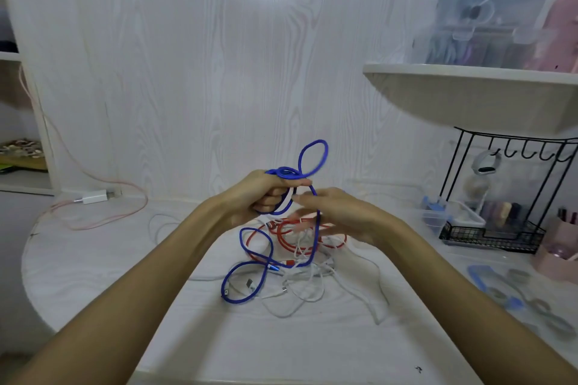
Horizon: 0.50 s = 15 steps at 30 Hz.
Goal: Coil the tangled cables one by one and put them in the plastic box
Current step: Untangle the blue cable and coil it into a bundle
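Far out to the left of both hands a white plug charger (pixel 93 197) with a pale pink lead lies on the white wood-grain table (pixel 93 275). The left hand (pixel 266 194) has its fingers curled round a few loops of the braided blue cable (pixel 312 159) — one loop stands up above the thumb. Below and between the hands, the rest of that blue cable trails down into a tangle of red cable (pixel 281 236) and thin white cables (pixel 300 291). The right hand (pixel 337 212) is blurred, fingers fairly straight beside the hanging blue strand; whether it pinches it cannot be told. To coil well, the right hand should probably feed slack slowly, lifting the blue strand free of the red loops — not tugging. Right of the right hand stands a small clear plastic box (pixel 438 219), beside a black wire rack (pixel 500 237).
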Available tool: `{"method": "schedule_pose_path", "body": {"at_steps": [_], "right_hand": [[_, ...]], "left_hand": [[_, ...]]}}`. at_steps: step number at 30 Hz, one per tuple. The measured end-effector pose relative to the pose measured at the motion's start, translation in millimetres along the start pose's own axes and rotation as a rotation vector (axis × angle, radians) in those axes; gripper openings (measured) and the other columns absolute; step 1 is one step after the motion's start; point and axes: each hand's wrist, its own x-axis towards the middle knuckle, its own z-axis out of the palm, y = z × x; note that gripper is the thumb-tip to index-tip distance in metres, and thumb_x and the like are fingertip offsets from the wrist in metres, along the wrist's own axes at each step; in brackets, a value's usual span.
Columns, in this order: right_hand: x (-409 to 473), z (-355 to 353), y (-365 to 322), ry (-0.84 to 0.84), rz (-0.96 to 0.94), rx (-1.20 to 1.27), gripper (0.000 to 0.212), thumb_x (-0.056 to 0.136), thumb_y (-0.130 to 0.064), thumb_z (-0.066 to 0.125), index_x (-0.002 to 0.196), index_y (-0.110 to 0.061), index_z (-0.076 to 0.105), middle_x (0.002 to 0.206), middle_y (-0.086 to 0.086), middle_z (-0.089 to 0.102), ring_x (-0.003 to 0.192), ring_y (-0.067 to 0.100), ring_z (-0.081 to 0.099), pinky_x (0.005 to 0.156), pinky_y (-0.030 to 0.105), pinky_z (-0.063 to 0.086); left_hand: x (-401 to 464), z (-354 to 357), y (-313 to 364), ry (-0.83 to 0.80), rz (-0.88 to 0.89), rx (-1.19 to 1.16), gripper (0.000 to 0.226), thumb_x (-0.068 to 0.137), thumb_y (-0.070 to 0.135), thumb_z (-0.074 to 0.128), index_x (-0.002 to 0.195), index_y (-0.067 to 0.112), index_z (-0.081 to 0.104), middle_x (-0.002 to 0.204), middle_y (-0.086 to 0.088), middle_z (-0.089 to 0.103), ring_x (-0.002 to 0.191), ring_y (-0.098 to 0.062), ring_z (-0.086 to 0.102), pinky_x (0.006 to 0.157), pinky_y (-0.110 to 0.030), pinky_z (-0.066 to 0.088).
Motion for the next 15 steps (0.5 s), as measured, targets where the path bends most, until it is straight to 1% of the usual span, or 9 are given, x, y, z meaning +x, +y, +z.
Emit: {"method": "schedule_pose_path", "body": {"at_steps": [1,2,3,4,7,9,11,12,15], "right_hand": [[-1,2,3,0.006,-0.034,-0.047,0.036,0.092,-0.038,0.056,0.117,-0.012,0.058,0.089,0.001,0.069,0.075,0.012,0.066,0.078,0.027,0.054],[-1,-1,6,0.07,-0.092,-0.056,0.026,0.093,-0.038,0.054,0.098,-0.014,0.063,0.067,-0.002,0.061,0.056,0.009,0.056,0.059,0.019,0.05],[0,-7,7,0.138,-0.164,-0.003,0.026,0.094,-0.037,0.053,0.082,-0.016,0.06,0.055,-0.005,0.049,0.045,0.007,0.044,0.045,0.015,0.041],[0,-18,8,0.176,-0.228,0.137,0.031,0.096,-0.035,0.05,0.07,-0.018,0.051,0.048,-0.008,0.038,0.039,0.005,0.032,0.037,0.013,0.03],[3,-70,13,0.221,-0.299,0.673,0.043,0.101,-0.03,0.037,0.06,-0.022,0.026,0.045,-0.011,0.014,0.04,0.005,0.008,0.035,0.015,0.009],[10,-104,32,0.37,-0.202,0.735,0.044,0.103,-0.027,0.033,0.061,-0.021,0.022,0.044,-0.009,0.009,0.036,0.006,0.006,0.034,0.017,0.006],[18,-118,58,0.491,-0.022,0.579,0.042,0.103,-0.023,0.035,0.062,-0.019,0.026,0.037,-0.007,0.02,0.026,0.003,0.015,0.028,0.015,0.011],[23,-117,70,0.502,0.069,0.439,0.041,0.102,-0.022,0.039,0.062,-0.017,0.031,0.04,-0.003,0.026,0.026,0.004,0.02,0.026,0.014,0.016],[37,-98,87,0.4,0.329,-0.108,0.031,0.099,-0.019,0.047,0.071,-0.007,0.049,0.056,0.007,0.038,0.044,0.014,0.032,0.039,0.022,0.03]], "left_hand": [[1,0,0,0.031,0.012,0.073,0.017,0.089,0.02,0.062,0.075,0.019,0.072,0.045,0.01,0.025,0.039,-0.006,0.019,0.033,-0.015,0.019],[3,-2,-1,0.065,0.011,0.133,0.02,0.089,0.021,0.063,0.071,0.019,0.071,0.044,0.01,0.027,0.04,-0.007,0.021,0.034,-0.015,0.02],[4,-6,-2,0.092,-0.001,0.184,0.022,0.09,0.024,0.061,0.071,0.017,0.07,0.044,0.01,0.028,0.04,-0.007,0.022,0.033,-0.015,0.021],[4,-11,-4,0.111,-0.02,0.221,0.025,0.093,0.026,0.057,0.077,0.014,0.071,0.044,0.01,0.028,0.038,-0.007,0.022,0.033,-0.015,0.02],[0,-34,-11,0.162,-0.117,0.254,0.034,0.099,0.029,0.046,0.092,0.007,0.07,0.044,0.01,0.025,0.034,-0.004,0.018,0.032,-0.015,0.016],[-7,-52,-17,0.1,-0.211,0.214,0.035,0.102,0.026,0.039,0.096,0.006,0.067,0.045,0.01,0.022,0.034,-0.003,0.016,0.031,-0.014,0.013],[-17,-65,-16,-0.045,-0.284,0.102,0.033,0.1,0.024,0.04,0.094,0.007,0.067,0.046,0.01,0.022,0.033,-0.001,0.016,0.029,-0.013,0.015],[-22,-68,-13,-0.115,-0.291,0.041,0.031,0.096,0.026,0.045,0.088,0.008,0.07,0.045,0.011,0.023,0.032,-0.001,0.017,0.028,-0.013,0.016],[-26,-61,4,-0.206,-0.249,0.046,0.031,0.083,0.036,0.055,0.072,0.015,0.075,0.043,0.012,0.024,0.031,0.0,0.018,0.027,-0.013,0.018]]}}
